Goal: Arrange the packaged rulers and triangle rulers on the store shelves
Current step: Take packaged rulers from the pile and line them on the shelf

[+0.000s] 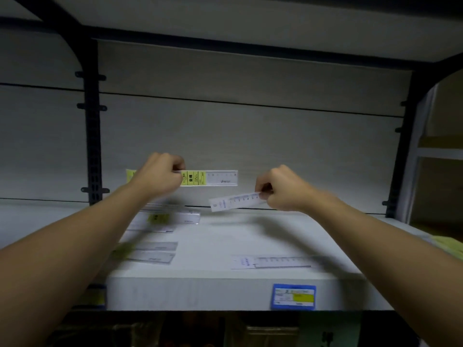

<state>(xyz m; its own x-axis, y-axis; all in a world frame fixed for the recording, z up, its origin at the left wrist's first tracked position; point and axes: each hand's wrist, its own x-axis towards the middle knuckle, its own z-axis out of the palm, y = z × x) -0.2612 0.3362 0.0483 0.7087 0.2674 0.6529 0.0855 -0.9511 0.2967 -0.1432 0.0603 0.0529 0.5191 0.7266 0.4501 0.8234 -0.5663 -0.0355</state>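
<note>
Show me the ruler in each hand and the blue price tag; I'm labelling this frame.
Yellow-labelled ruler (209, 177), head view: on its clear right half, beyond the left hand's grip.
White ruler (234, 202), head view: on its printed middle, left of the right hand.
Blue price tag (293, 296), head view: its centre, on the shelf's front edge.

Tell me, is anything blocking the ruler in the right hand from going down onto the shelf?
Nothing visible does. The right hand pinches a white ruler above a bare stretch of shelf. Other packaged rulers lie off to the left and nearer the front edge, not directly beneath it.
</note>
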